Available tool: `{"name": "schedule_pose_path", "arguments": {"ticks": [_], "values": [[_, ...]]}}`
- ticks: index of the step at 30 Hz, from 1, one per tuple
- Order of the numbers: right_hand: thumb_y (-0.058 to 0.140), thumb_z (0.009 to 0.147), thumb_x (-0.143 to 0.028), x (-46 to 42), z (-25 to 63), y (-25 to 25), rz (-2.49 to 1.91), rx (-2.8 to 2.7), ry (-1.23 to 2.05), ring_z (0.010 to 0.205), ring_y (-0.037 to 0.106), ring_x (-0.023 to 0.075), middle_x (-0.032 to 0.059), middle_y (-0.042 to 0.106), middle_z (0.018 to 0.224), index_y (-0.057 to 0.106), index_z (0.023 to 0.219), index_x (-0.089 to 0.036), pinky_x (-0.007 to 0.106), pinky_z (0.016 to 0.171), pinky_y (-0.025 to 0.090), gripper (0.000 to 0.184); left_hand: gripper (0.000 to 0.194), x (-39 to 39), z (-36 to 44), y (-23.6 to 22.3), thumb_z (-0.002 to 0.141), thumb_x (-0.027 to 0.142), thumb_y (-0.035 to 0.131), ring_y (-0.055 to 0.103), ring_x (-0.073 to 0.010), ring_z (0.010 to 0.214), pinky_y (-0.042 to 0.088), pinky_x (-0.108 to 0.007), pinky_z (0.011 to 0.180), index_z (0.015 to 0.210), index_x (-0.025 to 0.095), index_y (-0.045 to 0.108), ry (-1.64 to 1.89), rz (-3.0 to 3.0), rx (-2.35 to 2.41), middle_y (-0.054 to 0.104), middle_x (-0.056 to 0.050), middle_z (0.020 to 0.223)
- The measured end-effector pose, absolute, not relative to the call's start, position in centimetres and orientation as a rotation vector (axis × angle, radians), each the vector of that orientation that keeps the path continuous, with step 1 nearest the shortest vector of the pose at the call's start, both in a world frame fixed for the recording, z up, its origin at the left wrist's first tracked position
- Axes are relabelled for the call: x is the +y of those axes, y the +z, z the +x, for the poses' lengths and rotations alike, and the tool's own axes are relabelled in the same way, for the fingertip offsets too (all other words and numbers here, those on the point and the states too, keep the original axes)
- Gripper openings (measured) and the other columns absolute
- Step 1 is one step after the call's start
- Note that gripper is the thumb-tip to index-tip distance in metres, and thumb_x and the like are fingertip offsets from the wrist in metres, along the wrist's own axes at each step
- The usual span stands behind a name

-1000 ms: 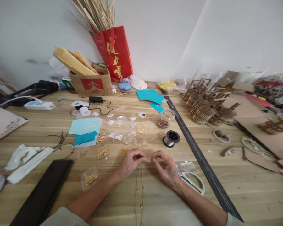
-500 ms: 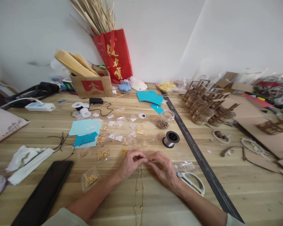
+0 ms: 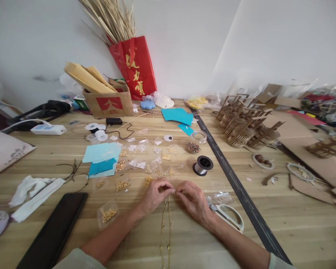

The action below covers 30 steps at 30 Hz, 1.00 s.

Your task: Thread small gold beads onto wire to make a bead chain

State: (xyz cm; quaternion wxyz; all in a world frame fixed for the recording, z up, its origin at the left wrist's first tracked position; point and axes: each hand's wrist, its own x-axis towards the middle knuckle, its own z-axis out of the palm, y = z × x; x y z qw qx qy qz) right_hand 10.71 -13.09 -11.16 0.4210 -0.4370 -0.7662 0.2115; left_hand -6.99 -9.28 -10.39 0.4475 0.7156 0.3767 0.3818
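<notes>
Wooden tabletop (image 3: 305, 239), left of the spool (image 3: 203, 166): a gold chain (image 3: 169, 226) lies near the left hand (image 3: 157, 193) and right hand (image 3: 194, 200), fingertips pinched, contents indiscernible. Probably light, limp and tangle-prone, it should lift best by one end.

blk spool (image 3: 204, 163), silvery wire (image 3: 201, 171); chain (image 3: 169, 247) front-left of spool gold; sheets (image 3: 177, 116) behind it turq.; bag (image 3: 146, 71) far behind-left of it red w/ gold lettering (image 3: 136, 76); table (image 3: 271, 209) under it lt. brn, streaky.
</notes>
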Motion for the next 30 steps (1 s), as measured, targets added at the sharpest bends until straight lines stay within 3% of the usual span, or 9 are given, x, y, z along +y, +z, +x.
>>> {"name": "schedule_pose_path", "arguments": {"ticks": [30], "values": [[0.048, 0.091, -0.018, -13.16, 10.68, -11.04, -1.132, -1.900, 0.574, 0.069, 0.052, 0.0152, 0.0025, 0.057, 0.075, 0.055, 0.084, -0.020, 0.026, 0.062, 0.042, 0.010, 0.024, -9.01, -7.08, -10.64, 0.081, 0.033, 0.062, 0.056, -0.0147, 0.065, 0.044, -0.025, 0.065, 0.067, 0.014, 0.066, 0.926, 1.771, 0.943, 0.063, -0.002, 0.066]]}}
